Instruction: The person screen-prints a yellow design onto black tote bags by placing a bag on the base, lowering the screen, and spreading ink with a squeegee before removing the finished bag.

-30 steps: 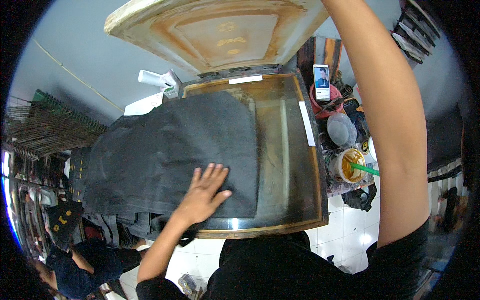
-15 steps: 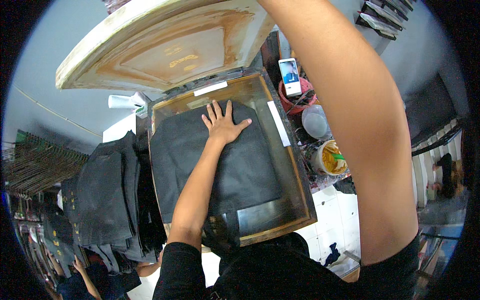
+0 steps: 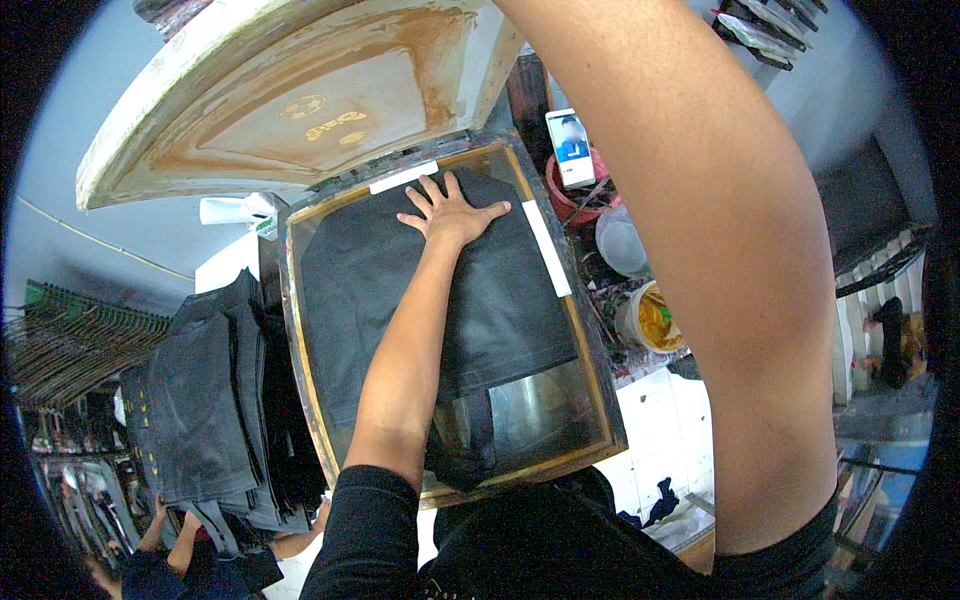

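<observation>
With fingers spread, my left hand [image 3: 452, 217] lies flat on the far part of a black fabric tote bag [image 3: 500, 320]. The bag rests on a wood-framed board [image 3: 532, 432], its handle [image 3: 478, 430] toward me. My right arm [image 3: 715, 230] reaches up past the top edge, and its hand is out of view. Over the board's far end tilts a raised printing screen [image 3: 250, 150] with brown smears and yellow marks; whether my right hand touches it cannot be seen. White strips [image 3: 547, 250] sit along the board's far and right sides.
Stacked black bags [image 3: 195, 400] hang at the left, with another person's hands [image 3: 180, 540] below them. To the board's right stand a phone [image 3: 570, 148] by a red container [image 3: 580, 200], a clear tub [image 3: 622, 243] and a tub of yellow-brown paste [image 3: 655, 318].
The tote bag has slid away from me toward the board's far edge, my left hand flat on it. More of the board's near end shows. The view has shifted slightly.
</observation>
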`<state>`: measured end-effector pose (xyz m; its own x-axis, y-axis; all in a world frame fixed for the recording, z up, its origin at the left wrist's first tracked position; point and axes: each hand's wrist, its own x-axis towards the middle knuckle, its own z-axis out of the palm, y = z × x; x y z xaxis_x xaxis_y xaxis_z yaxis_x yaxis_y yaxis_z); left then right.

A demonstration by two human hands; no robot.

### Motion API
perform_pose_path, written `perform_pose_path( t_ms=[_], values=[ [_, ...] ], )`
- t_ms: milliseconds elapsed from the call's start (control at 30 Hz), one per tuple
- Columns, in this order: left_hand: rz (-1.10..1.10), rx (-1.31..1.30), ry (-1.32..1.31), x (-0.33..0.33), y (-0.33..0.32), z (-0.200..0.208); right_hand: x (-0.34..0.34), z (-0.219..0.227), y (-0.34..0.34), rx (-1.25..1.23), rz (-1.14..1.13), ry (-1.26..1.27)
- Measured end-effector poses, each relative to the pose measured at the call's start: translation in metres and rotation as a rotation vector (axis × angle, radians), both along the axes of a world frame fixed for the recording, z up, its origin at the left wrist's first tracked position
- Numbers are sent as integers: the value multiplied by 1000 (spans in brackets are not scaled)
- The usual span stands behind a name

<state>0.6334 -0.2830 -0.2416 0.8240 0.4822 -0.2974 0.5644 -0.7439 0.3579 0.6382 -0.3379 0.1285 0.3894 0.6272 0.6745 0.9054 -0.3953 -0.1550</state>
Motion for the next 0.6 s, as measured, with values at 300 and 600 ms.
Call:
perform_pose_path(
  t_ms=[300,600],
  values=[
    [3,25,11,10,6,9,-1,2,-4,-30,37,6],
    [-33,-906,-1171,-166,27,123,-50,-61,-49,-47,116,142]
  ],
)
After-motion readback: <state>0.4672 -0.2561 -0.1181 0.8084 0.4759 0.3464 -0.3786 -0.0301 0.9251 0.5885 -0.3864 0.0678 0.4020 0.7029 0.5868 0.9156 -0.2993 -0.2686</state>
